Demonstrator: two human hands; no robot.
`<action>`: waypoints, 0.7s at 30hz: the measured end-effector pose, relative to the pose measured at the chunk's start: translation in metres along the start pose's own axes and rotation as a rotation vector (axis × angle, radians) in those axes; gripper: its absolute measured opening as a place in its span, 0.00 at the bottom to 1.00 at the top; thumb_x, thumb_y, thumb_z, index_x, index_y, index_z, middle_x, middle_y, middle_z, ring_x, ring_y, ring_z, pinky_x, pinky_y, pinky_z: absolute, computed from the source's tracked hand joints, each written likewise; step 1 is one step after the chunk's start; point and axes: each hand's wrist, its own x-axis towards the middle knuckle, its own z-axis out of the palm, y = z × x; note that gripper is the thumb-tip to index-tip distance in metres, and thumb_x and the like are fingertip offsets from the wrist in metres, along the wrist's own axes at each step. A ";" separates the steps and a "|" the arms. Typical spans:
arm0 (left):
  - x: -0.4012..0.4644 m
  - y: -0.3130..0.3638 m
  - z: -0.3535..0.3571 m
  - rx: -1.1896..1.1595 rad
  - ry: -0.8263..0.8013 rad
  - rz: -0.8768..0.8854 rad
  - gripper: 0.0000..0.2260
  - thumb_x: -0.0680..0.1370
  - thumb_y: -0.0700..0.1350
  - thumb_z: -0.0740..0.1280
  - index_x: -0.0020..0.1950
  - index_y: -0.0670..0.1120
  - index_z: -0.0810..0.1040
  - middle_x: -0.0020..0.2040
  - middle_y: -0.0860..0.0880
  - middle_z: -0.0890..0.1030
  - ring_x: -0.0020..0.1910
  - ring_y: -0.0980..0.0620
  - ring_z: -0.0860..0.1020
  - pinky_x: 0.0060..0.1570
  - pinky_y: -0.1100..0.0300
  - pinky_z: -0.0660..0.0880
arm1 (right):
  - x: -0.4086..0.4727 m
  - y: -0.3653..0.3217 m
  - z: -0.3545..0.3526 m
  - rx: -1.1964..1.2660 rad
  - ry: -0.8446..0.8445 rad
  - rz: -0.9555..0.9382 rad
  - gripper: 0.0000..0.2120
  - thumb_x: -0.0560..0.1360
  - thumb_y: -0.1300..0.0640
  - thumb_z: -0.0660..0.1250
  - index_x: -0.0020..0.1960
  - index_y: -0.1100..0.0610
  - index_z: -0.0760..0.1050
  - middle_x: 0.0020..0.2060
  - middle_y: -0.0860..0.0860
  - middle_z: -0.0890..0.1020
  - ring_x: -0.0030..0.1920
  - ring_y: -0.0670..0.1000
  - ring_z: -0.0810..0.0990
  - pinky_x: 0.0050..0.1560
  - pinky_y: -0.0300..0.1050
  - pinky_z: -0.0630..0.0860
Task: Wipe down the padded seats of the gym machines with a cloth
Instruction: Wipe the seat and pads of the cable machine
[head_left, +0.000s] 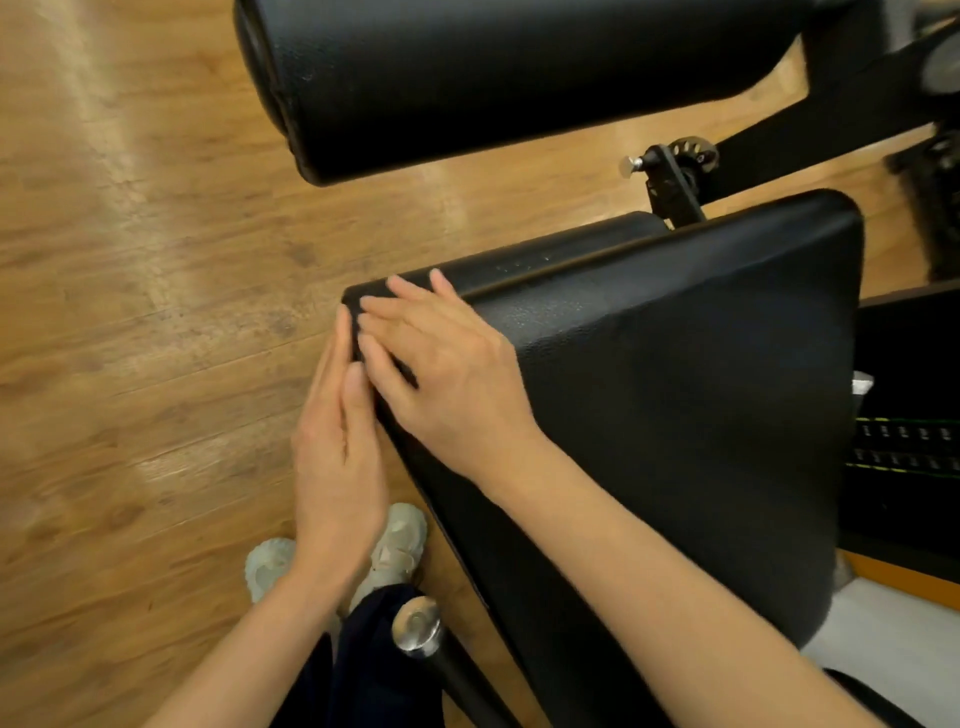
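Two bare hands meet at the nine-o'clock corner of the black padded seat (675, 395): the right hand (457, 384) lies flat on top with its fingers (384, 317) straight and slightly spread, while the left hand (335, 452) presses edge-on against the seat's side, fingers straight and together, probably to steady or smooth that corner. No cloth is visible; if one is there, I cannot tell where. A blurred roller pad (519, 78) is cut off at twelve o'clock.

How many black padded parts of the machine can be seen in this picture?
3. A big roller pad lies at the top, a flat seat pad under the right hand, and a smaller pad behind the seat's far edge. Others may be out of view.
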 end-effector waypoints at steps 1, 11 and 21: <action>0.000 0.000 -0.001 0.008 -0.001 0.008 0.21 0.86 0.50 0.50 0.80 0.50 0.59 0.79 0.58 0.62 0.76 0.67 0.59 0.75 0.67 0.57 | -0.008 0.016 -0.011 0.011 -0.001 -0.027 0.11 0.79 0.59 0.65 0.56 0.63 0.83 0.57 0.56 0.83 0.65 0.55 0.78 0.71 0.56 0.67; 0.001 0.001 0.003 0.026 0.013 -0.001 0.21 0.87 0.49 0.50 0.81 0.49 0.58 0.79 0.57 0.60 0.77 0.67 0.57 0.75 0.69 0.54 | -0.019 -0.004 0.000 -0.052 0.120 0.140 0.11 0.80 0.60 0.65 0.59 0.62 0.81 0.59 0.54 0.83 0.67 0.53 0.77 0.73 0.54 0.66; 0.000 0.009 0.002 -0.075 0.006 -0.085 0.21 0.87 0.50 0.50 0.81 0.51 0.57 0.80 0.58 0.60 0.76 0.68 0.57 0.75 0.67 0.55 | -0.019 0.002 -0.013 -0.157 -0.157 -0.046 0.13 0.83 0.59 0.61 0.62 0.61 0.80 0.62 0.55 0.81 0.68 0.54 0.75 0.75 0.51 0.62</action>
